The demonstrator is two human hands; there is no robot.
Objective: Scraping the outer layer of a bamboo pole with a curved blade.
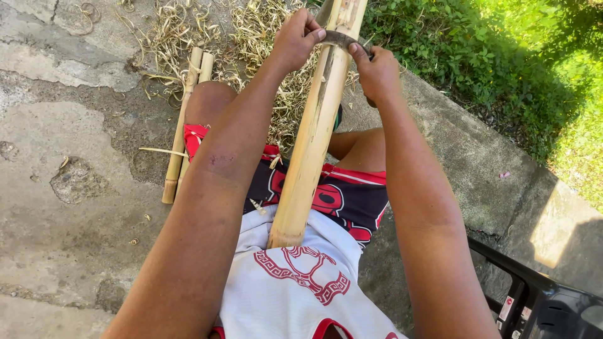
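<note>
Because the long pale-yellow bamboo pole [312, 135] runs from the lower middle of the frame up to the top edge, its cut butt end pressed against the person's white shirt with red pattern [295, 295], it stays braced by the body while both arms reach along it. That slant leaves the far part of the pole free for work near the top centre.

Across the pole there lies a curved dark metal blade [340, 39], set crosswise so each end can be gripped. One end is pinched in the closed fingers of the left hand [295, 39], just left of the pole; the right hand [375, 72] is curled shut around the other end, just right of it. Gripping both ends this way keeps the edge flat against the bamboo skin.

Behind the hands, at upper centre, a heap of dry curled bamboo shavings [251, 31] covers the cracked grey concrete ground [69, 188]. Two thinner bamboo sticks [185, 119] lie side by side left of the left knee, near but apart from the pole. Green grass and weeds [502, 56] fill the upper right, and a black plastic chair [540, 301] shows at lower right.
</note>
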